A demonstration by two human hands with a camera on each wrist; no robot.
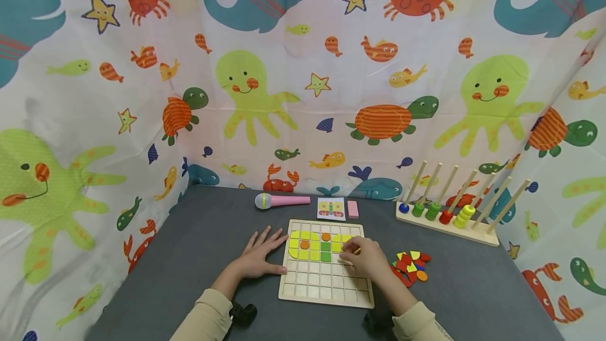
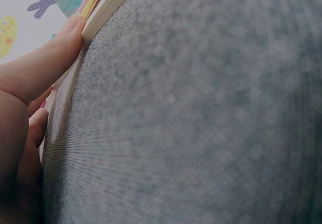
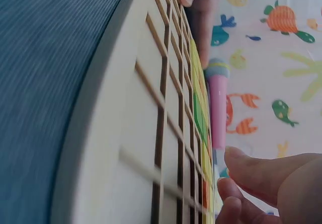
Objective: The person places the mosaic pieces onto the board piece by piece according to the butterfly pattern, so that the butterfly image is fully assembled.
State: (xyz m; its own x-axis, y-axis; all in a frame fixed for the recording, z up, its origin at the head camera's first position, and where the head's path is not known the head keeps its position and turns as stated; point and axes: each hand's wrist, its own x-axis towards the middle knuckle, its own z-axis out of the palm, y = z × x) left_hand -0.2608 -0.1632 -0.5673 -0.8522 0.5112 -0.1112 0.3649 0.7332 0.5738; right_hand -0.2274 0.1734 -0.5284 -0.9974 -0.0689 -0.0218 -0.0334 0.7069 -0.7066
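Observation:
A square wooden grid board (image 1: 325, 293) lies on the dark table, its upper rows filled with yellow, green and orange flat pieces. My left hand (image 1: 258, 257) rests at the board's left side with fingers spread; the thumb (image 2: 73, 30) touches the wooden edge. Over the right part of the board, my right hand (image 1: 366, 259) has thumb and fingers brought together. A sliver of a yellow piece (image 1: 358, 251) shows at the pinch, mostly hidden by the fingers. In the right wrist view the right thumb (image 3: 241, 166) stands close to the curled fingers, beside the board's filled rows.
Loose red, yellow, orange and blue pieces (image 1: 411, 266) lie right of the board. Behind it are a pink toy microphone (image 1: 289, 201), a pattern card (image 1: 331, 208) and a pink block (image 1: 352, 209). A wooden peg stand with rings (image 1: 447, 222) stands at the back right.

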